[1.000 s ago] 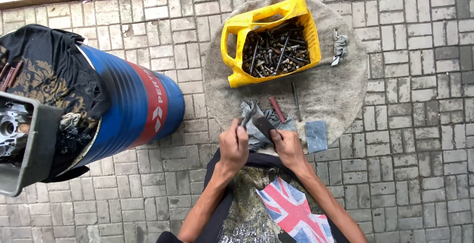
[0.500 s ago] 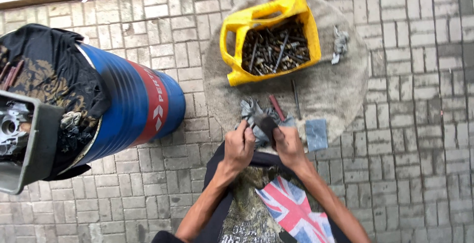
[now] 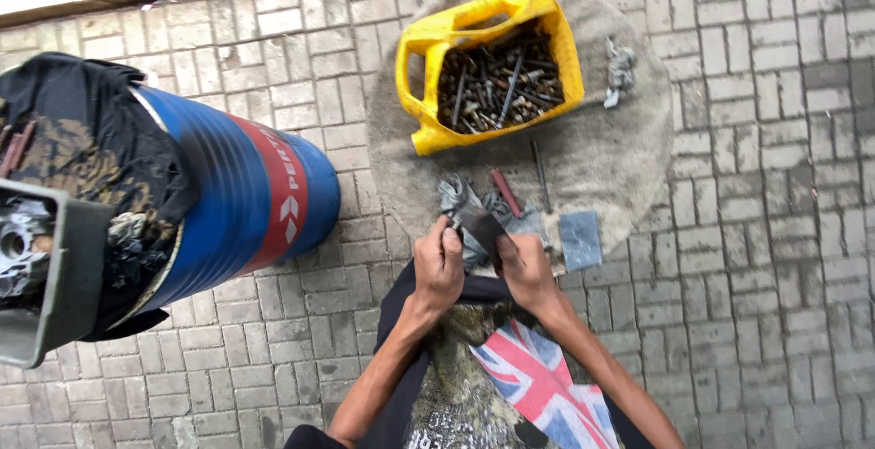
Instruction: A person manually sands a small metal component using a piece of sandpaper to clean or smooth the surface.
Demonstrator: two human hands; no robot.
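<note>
Head view, left to right: glossy blue drum (image 3: 246, 212) lying on brick paving; left hand (image 3: 439, 267) and right hand (image 3: 526, 271) pinch a dark flat piece (image 3: 485, 228) (matte, angular) over the round mat (image 3: 620, 148); yellow tub (image 3: 547, 11) of rusty bolts beyond.

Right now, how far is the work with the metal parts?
Looks done: little; a red-handled tool and rod lie on the round mat. In hand: left hand and right hand grip a dark piece. Left: the yellow container holds many bolts.

Left hand (image 3: 438, 267), right hand (image 3: 526, 269) close together, fingers curled.
</note>
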